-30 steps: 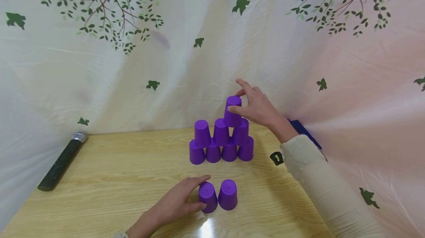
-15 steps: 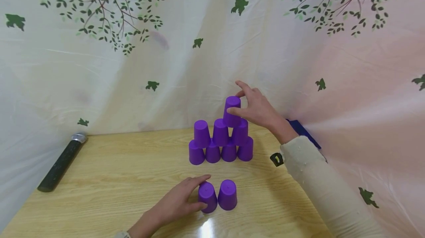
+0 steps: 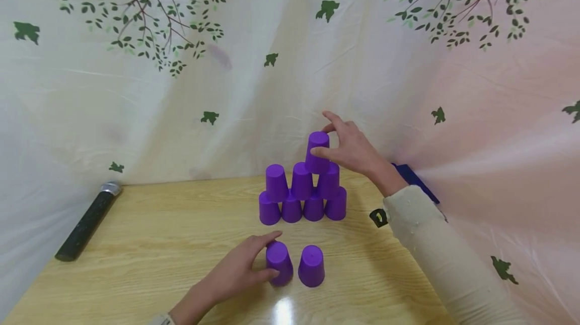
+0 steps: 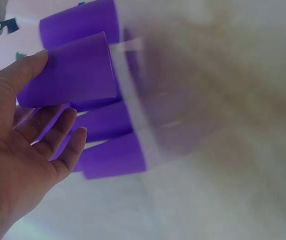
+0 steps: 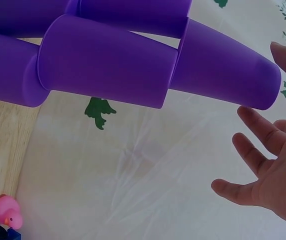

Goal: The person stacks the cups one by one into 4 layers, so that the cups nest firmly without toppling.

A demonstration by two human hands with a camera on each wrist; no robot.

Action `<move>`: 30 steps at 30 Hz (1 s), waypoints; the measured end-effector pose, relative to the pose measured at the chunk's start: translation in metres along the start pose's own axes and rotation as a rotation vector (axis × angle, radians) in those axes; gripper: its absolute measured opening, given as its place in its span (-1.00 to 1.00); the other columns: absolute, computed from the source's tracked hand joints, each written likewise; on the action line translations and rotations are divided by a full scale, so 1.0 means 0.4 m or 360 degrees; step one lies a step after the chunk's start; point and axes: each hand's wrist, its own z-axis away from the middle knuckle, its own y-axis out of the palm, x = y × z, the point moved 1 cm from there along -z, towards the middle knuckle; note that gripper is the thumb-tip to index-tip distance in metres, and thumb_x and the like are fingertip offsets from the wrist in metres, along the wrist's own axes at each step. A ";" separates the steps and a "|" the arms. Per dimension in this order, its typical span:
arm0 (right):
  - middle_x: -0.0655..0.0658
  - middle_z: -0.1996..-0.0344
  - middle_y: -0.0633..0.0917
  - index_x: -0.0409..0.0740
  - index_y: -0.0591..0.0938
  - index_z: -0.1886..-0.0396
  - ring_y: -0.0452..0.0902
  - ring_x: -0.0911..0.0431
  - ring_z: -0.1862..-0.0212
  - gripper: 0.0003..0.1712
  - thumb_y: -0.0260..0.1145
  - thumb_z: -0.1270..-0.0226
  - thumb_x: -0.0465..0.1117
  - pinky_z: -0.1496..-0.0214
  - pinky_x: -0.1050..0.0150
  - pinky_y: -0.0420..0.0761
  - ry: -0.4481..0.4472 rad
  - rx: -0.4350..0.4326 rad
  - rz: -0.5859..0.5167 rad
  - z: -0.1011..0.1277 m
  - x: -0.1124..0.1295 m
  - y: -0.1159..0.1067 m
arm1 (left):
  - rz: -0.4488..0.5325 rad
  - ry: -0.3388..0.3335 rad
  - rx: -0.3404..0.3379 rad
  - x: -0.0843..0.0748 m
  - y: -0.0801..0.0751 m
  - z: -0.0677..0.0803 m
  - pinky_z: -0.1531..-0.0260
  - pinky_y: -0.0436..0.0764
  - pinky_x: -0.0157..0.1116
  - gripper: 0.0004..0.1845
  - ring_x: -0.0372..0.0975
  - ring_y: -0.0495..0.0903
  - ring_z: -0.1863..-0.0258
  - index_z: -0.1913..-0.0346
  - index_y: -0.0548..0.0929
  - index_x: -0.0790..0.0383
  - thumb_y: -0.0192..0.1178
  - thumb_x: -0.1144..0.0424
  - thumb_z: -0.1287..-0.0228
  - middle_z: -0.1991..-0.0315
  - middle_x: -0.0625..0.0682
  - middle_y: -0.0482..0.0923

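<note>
Purple cups (image 3: pixel 302 191) stand upside down in a pyramid on the wooden table (image 3: pixel 158 244): four at the bottom, three above, and one top cup (image 3: pixel 317 156) over the right side. My right hand (image 3: pixel 328 136) cups that top one, thumb on its front and fingers spread behind it; the right wrist view shows those fingers (image 5: pixel 255 132) apart from the cup (image 5: pixel 223 65). Nearer me stand two loose cups. My left hand (image 3: pixel 260 259) holds the left cup (image 3: pixel 279 264) between thumb and fingers, as seen in the left wrist view (image 4: pixel 68 70). The right cup (image 3: pixel 311 265) stands free.
A black cylinder with a silver end (image 3: pixel 86 221) lies at the table's left edge. A blue object (image 3: pixel 413 180) and a small black tag (image 3: pixel 377 217) sit by my right sleeve. A leaf-patterned curtain hangs close behind the pyramid. A pink toy duck (image 5: pixel 8 216) shows low in the right wrist view.
My left hand has drawn the left loose cup slightly left and away from its neighbour, opening a gap. The right hand and the pyramid have stayed put.
</note>
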 end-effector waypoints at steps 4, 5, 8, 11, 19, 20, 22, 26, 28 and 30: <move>-0.12 -0.34 0.48 0.14 -0.04 -0.64 0.20 -0.16 -0.47 0.13 0.40 -0.25 0.21 -0.40 -0.27 0.38 0.0001 0.0005 -0.0010 0.001 -0.007 -0.004 | 0.0001 -0.0036 -0.0052 -0.008 -0.054 -0.013 -0.23 0.57 -0.05 -0.17 -0.17 0.57 -0.21 -0.51 0.31 -0.09 0.43 0.03 -0.19 -0.22 -0.08 0.59; -0.12 -0.34 0.48 0.15 -0.04 -0.64 0.20 -0.16 -0.48 0.13 0.40 -0.25 0.20 -0.40 -0.27 0.38 0.0002 0.0006 -0.0017 0.001 -0.009 -0.005 | 0.0002 -0.0031 -0.0066 -0.011 -0.070 -0.018 -0.24 0.57 -0.04 -0.16 -0.16 0.57 -0.22 -0.51 0.31 -0.08 0.43 0.02 -0.19 -0.23 -0.07 0.59; -0.10 -0.33 0.49 0.14 -0.03 -0.64 0.19 -0.15 -0.48 0.12 0.41 -0.25 0.19 -0.42 -0.25 0.37 0.0002 0.0003 -0.0032 0.003 -0.012 -0.007 | -0.0018 0.0003 -0.0106 -0.020 -0.119 -0.037 -0.26 0.55 -0.01 -0.17 -0.14 0.55 -0.25 -0.52 0.30 -0.09 0.42 -0.01 -0.21 -0.27 -0.04 0.57; -0.10 -0.33 0.50 0.14 -0.04 -0.64 0.18 -0.14 -0.48 0.13 0.41 -0.25 0.19 -0.43 -0.26 0.35 -0.0002 0.0009 -0.0036 0.004 -0.011 -0.008 | -0.0017 0.0052 -0.0137 -0.030 -0.165 -0.059 -0.28 0.53 -0.01 -0.18 -0.12 0.54 -0.28 -0.52 0.29 -0.07 0.40 -0.02 -0.23 -0.30 -0.05 0.55; -0.10 -0.32 0.51 0.12 -0.02 -0.63 0.17 -0.14 -0.49 0.13 0.41 -0.25 0.20 -0.44 -0.26 0.33 -0.0021 0.0010 -0.0034 0.002 -0.012 -0.002 | -0.0021 0.0089 -0.0224 -0.062 -0.265 -0.117 -0.27 0.53 0.03 -0.17 -0.09 0.53 -0.27 -0.53 0.26 -0.04 0.39 -0.02 -0.25 -0.26 -0.03 0.56; -0.10 -0.32 0.51 0.12 -0.02 -0.63 0.16 -0.14 -0.50 0.13 0.41 -0.25 0.20 -0.45 -0.26 0.33 -0.0021 0.0010 -0.0033 0.003 -0.012 -0.001 | -0.0023 0.0084 -0.0230 -0.065 -0.274 -0.123 -0.26 0.53 0.04 -0.16 -0.08 0.53 -0.27 -0.53 0.25 -0.03 0.39 -0.02 -0.25 -0.26 -0.02 0.56; -0.11 -0.32 0.51 0.11 -0.02 -0.64 0.15 -0.15 -0.50 0.13 0.41 -0.25 0.20 -0.45 -0.26 0.32 -0.0028 0.0011 -0.0028 0.004 -0.011 -0.001 | -0.0034 0.0084 -0.0242 -0.070 -0.292 -0.139 -0.25 0.52 0.05 -0.16 -0.06 0.52 -0.26 -0.53 0.25 0.01 0.39 0.01 -0.25 -0.25 0.01 0.56; -0.13 -0.33 0.51 0.10 -0.02 -0.64 0.16 -0.16 -0.49 0.13 0.41 -0.25 0.20 -0.44 -0.27 0.31 -0.0035 0.0000 -0.0018 0.006 -0.012 -0.003 | -0.0066 0.0102 -0.0276 -0.073 -0.323 -0.179 -0.26 0.52 0.04 -0.15 -0.02 0.50 -0.26 -0.54 0.22 0.04 0.39 0.04 -0.26 -0.27 0.06 0.53; -0.14 -0.33 0.51 0.09 -0.02 -0.63 0.16 -0.17 -0.49 0.13 0.41 -0.25 0.20 -0.44 -0.28 0.31 -0.0045 -0.0007 -0.0016 0.006 -0.013 -0.004 | -0.0083 0.0134 -0.0298 -0.071 -0.335 -0.203 -0.25 0.52 0.02 -0.15 -0.02 0.51 -0.24 -0.55 0.22 0.07 0.39 0.06 -0.27 -0.24 0.09 0.54; -0.14 -0.33 0.51 0.09 -0.02 -0.63 0.17 -0.16 -0.48 0.13 0.41 -0.24 0.20 -0.44 -0.27 0.32 -0.0047 -0.0017 -0.0016 0.007 -0.012 -0.005 | -0.0104 0.0151 -0.0310 -0.069 -0.345 -0.225 -0.23 0.54 0.00 -0.14 -0.04 0.52 -0.21 -0.55 0.22 0.08 0.39 0.06 -0.27 -0.22 0.10 0.55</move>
